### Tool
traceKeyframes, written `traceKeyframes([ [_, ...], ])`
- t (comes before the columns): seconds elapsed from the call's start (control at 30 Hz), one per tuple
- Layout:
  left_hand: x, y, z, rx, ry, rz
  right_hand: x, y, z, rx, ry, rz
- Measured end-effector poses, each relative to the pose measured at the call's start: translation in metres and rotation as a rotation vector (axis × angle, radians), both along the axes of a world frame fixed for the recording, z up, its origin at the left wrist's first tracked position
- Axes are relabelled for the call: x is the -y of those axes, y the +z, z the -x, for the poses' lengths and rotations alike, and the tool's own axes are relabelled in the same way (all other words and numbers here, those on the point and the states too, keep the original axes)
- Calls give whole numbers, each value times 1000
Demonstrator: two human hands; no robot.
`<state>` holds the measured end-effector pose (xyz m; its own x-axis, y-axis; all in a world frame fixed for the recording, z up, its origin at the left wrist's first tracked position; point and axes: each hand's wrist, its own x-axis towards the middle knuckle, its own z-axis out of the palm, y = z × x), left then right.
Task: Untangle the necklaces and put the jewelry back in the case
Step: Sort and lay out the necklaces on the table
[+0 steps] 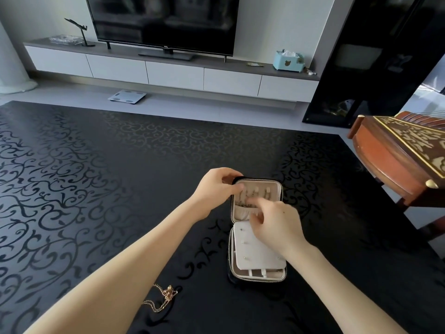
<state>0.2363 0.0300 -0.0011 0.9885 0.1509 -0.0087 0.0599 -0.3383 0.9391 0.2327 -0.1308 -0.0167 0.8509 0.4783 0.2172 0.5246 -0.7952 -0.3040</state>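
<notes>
Nearest you, a tangled gold necklace (pixel 161 298) lies on the black patterned bench (pixel 96 189), just beside your left forearm. Beyond it the jewelry case (pixel 252 256) lies open flat, its white earring panel toward you. Your right hand (pixel 274 222) hovers over the hinge, fingers loosely curled and blurred; you cannot tell whether they pinch anything. Your left hand (pixel 216 186) grips the far lid's corner. Farther off, a scale (pixel 127 96) sits on the floor.
</notes>
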Motion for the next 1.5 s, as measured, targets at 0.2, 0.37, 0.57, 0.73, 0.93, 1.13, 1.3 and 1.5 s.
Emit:
traceKeyframes([
  [0.2, 7, 0, 5, 122, 61, -182, -10, 3, -2, -327, -47, -99],
  [0.37, 14, -2, 9, 161, 117, -213, -22, 14, 2, -348, -80, 42],
  [0.57, 17, -5, 9, 155, 131, -255, -31, 11, 9, -61, -77, 202],
  [0.73, 21, -9, 10, 160, 139, -298, -24, 0, 7, -103, -175, 17],
  [0.93, 24, -7, 8, 212, 143, -299, -18, 0, 10, -99, -213, -102],
  [1.13, 16, -2, 7, 172, 71, -271, -19, 6, 8, -158, -166, -42],
  [1.3, -6, 10, 26, 154, 50, -304, -20, 14, 27, -146, -100, -117],
  [1.5, -58, -3, 98, 30, 107, -595, -42, 7, 79, -300, 93, -104],
])
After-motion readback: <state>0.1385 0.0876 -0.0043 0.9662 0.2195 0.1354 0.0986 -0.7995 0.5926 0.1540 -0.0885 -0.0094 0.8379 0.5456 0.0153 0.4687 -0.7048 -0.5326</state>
